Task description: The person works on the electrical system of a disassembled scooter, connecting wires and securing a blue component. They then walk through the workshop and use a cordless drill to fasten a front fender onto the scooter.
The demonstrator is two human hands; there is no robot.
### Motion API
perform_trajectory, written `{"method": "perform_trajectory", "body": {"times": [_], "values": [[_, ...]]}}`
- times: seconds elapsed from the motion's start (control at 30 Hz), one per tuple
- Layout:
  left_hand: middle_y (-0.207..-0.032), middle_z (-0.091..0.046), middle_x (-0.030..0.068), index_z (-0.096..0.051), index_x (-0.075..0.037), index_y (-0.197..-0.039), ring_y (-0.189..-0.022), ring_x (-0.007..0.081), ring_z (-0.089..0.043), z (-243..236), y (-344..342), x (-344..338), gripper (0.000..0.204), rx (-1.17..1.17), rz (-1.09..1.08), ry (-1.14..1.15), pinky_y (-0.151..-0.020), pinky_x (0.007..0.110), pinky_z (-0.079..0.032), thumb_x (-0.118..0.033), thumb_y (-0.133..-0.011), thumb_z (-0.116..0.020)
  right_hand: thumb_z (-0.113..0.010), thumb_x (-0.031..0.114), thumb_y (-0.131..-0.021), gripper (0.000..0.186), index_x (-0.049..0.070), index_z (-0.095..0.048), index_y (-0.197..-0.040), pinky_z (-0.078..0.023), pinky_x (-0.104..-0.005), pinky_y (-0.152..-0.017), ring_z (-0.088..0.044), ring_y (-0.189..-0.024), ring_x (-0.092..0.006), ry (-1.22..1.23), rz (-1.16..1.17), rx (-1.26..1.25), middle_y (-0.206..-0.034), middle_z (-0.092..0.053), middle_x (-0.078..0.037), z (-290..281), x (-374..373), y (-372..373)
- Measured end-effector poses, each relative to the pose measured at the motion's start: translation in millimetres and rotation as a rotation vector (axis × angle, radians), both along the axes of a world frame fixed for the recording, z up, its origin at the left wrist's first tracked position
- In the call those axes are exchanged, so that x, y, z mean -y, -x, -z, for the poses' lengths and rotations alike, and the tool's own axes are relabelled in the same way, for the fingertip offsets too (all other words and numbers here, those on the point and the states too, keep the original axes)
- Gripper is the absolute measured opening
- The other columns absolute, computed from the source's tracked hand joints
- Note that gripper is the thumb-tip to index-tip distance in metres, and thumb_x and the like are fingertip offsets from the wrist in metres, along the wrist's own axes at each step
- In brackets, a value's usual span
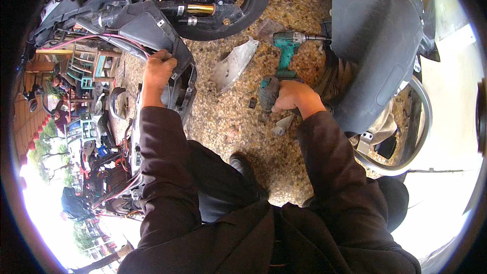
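My left hand (158, 73) is closed in a fist at the edge of a dark grey plastic panel (144, 28) on a scooter. A pink cable (104, 35) runs along the panel up to that fist. Over on the right, my right hand (297, 96) is wrapped round the battery end of a teal cordless impact wrench (287, 50). The wrench lies low over the pebbled floor, its long socket pointing right, away from the scooter. Parts of the fingers of both hands are hidden from above.
Beyond the panel stand a front wheel (231, 33) and a gold fork tube (200, 9). A pale broken panel piece (236, 65) lies on the pebbled floor (218, 129). To the right are a large grey seat-like cover (373, 35) and a curved metal rail (425, 116).
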State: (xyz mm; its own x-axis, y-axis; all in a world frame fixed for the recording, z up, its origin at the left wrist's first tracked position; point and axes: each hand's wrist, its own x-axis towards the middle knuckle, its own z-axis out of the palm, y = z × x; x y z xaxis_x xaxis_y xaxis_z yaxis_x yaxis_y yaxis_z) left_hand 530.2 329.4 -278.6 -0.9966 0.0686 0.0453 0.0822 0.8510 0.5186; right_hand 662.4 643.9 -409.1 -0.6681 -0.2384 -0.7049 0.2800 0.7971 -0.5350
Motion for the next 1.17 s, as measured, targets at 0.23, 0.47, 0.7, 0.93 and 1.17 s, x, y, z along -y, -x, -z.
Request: {"method": "perform_trajectory", "body": {"times": [0.23, 0.47, 0.7, 0.93, 1.17], "values": [[-0.062, -0.054, 0.003, -0.06, 0.0, -0.074, -0.062, 0.0105, -0.048, 2.3, 2.5, 3.0, 0.013, 0.009, 0.019, -0.029, -0.058, 0.029, -0.04, -0.012, -0.07, -0.062, -0.081, 0.035, -0.067, 0.057, 0.004, -0.066, -0.113, -0.049, -0.045, -0.089, -0.061, -0.108, -0.0349, 0.01, 0.019, 0.005, -0.117, -0.064, -0.016, 1.7, 2.0, -0.1], [-0.062, -0.055, 0.0047, -0.061, 0.001, -0.074, -0.062, 0.013, -0.05, -4.6, -2.3, -4.1, 0.015, 0.006, -0.019, 0.048, -0.059, 0.032, -0.041, -0.014, -0.07, -0.062, -0.081, 0.036, -0.068, 0.057, 0.003, -0.066, -0.113, -0.05, -0.0456, -0.089, -0.061, -0.108, -0.0351, 0.015, 0.005, -0.042, -0.117, -0.064, -0.016, 4.4, 1.6, -2.0], [-0.06, -0.052, 0.005, -0.059, 0.001, -0.071, -0.061, 0.0126, -0.048, -4.3, -3.2, -4.6, 0.014, -0.001, -0.017, 0.042, -0.058, 0.032, -0.04, -0.013, -0.069, -0.061, -0.081, 0.036, -0.067, 0.058, 0.004, -0.066, -0.113, -0.05, -0.0449, -0.089, -0.061, -0.108, -0.0347, -0.025, 0.012, -0.04, -0.117, -0.064, -0.016, 6.2, 3.5, -1.2], [-0.06, -0.049, 0.0054, -0.057, 0.001, -0.07, -0.06, 0.0123, -0.046, 2.3, 4.9, 2.9, 0.016, -0.012, 0.018, 0.04, -0.057, 0.032, -0.04, -0.013, -0.068, -0.061, -0.08, 0.035, -0.067, 0.056, 0.005, -0.066, -0.113, -0.05, -0.0456, -0.089, -0.061, -0.108, -0.0341, 0.018, 0.011, -0.031, -0.116, -0.064, -0.016, 4.6, -1.2, -2.6], [-0.062, -0.054, 0.0097, -0.058, 0.002, -0.071, -0.062, 0.0158, -0.05, -1.0, 1.8, 2.4, 0.018, -0.022, 0.011, 0.101, -0.06, 0.033, -0.041, -0.015, -0.067, -0.062, -0.081, 0.036, -0.068, 0.056, 0.006, -0.066, -0.113, -0.049, -0.0447, -0.091, -0.06, -0.11, -0.034, 0.009, 0.005, -0.016, -0.118, -0.064, -0.016, 12.9, 1.5, 0.0]]}}
